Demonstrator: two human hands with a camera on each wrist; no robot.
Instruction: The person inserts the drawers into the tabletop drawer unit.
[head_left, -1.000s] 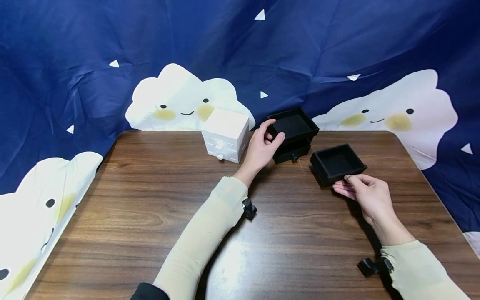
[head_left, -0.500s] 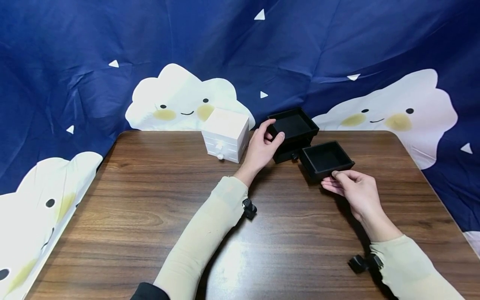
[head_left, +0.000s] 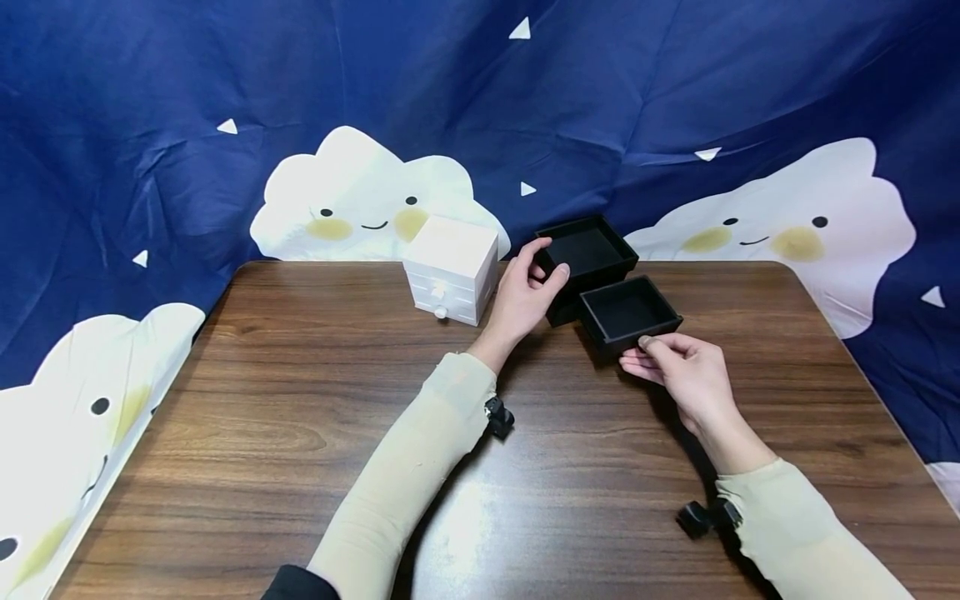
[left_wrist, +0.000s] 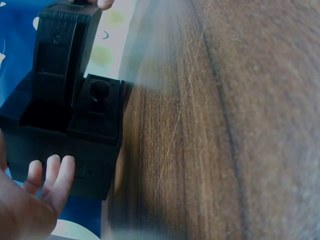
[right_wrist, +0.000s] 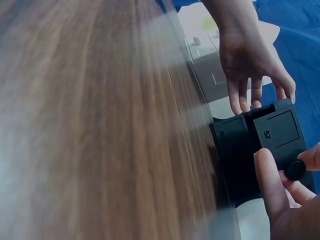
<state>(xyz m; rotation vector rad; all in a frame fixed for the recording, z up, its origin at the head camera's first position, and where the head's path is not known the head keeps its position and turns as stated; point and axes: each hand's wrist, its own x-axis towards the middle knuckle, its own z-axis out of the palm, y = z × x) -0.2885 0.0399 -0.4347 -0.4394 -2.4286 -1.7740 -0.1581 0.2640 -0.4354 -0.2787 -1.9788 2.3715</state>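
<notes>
The black mini cabinet (head_left: 587,246) stands near the table's back edge, with a rimmed, tray-like top. My left hand (head_left: 522,298) is at its left side; in the left wrist view fairly straight fingertips (left_wrist: 64,172) touch the side wall. A black drawer (head_left: 630,308) is tilted at the cabinet's front, its far end at the upper opening. My right hand (head_left: 693,377) pinches the drawer's round knob (right_wrist: 295,170) between thumb and fingers. Below that opening, a lower drawer with its own knob (left_wrist: 99,90) sits in the cabinet. How deep the held drawer reaches inside is hidden.
A small white drawer cabinet (head_left: 452,268) with knobs stands left of the black one, close to my left hand. The brown wooden table (head_left: 300,400) extends toward me. Behind it hangs a blue cloth (head_left: 420,75) with cloud faces.
My right hand has moved left and slightly away from me, bringing the black drawer from the right of the cabinet to its front. My left hand has stayed at the cabinet.
</notes>
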